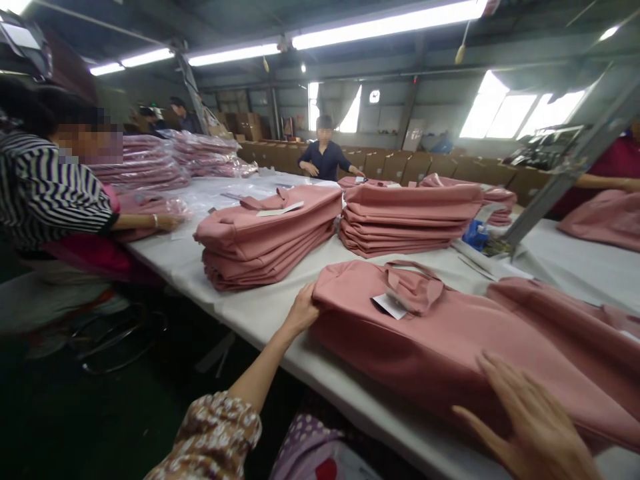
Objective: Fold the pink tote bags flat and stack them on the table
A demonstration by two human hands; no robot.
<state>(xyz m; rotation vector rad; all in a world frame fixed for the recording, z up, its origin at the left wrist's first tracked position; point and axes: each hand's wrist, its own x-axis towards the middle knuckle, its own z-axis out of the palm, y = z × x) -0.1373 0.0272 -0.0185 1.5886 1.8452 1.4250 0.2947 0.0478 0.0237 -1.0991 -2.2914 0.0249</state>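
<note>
Plainly, the left hand (301, 312) closes its grip on the end of a folded pink fabric garment (450, 340) lying along the near edge of the white-covered table (260, 310), while the right hand (535, 427) rests flat on it, fingers spread, grasping nothing. Beyond, toward the table's middle, sit two stacks of folded pink garments (265, 237).

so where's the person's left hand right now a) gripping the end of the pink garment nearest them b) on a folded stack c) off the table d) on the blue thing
a: the left hand grips the near end of the pink garment, while the right hand lies flat on it.
</note>
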